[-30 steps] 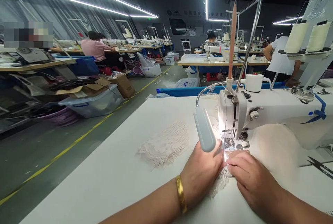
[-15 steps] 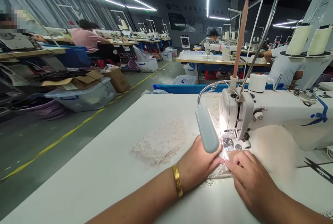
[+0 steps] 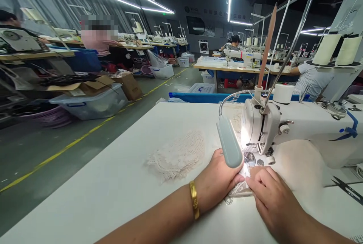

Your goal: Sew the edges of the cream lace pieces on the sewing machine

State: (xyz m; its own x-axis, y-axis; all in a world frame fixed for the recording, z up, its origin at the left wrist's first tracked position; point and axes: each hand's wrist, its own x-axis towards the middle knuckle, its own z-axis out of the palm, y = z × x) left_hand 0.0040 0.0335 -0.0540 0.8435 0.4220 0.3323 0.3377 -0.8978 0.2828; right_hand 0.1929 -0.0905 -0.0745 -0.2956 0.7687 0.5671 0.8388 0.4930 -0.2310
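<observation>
Under the lit needle area of a white sewing machine (image 3: 309, 117) lies a piece of white lace fabric (image 3: 239, 188). My left hand (image 3: 219, 177), with a gold bracelet at the wrist, grips its left side; the grey lamp head (image 3: 230, 143) hides some of its fingers. My right hand (image 3: 273, 195) pinches the fabric's right edge, thumb and forefinger close to my left thumb. Beige material shows beside the right fingertips. A stack of cream lace pieces (image 3: 181, 155) rests on the white table (image 3: 93, 195), left of my left hand.
Black thread snips (image 3: 347, 189) lie at the right. Thread cones (image 3: 326, 49) stand behind the machine, and a blue cloth trough (image 3: 198, 97) runs along the table's far edge. Boxes, plastic bins (image 3: 93, 104) and people at other machines are beyond.
The camera view has shifted slightly, so the machine and hands appear a little further right and lower. Both hands keep their hold on the lace, with hardly any movement.
</observation>
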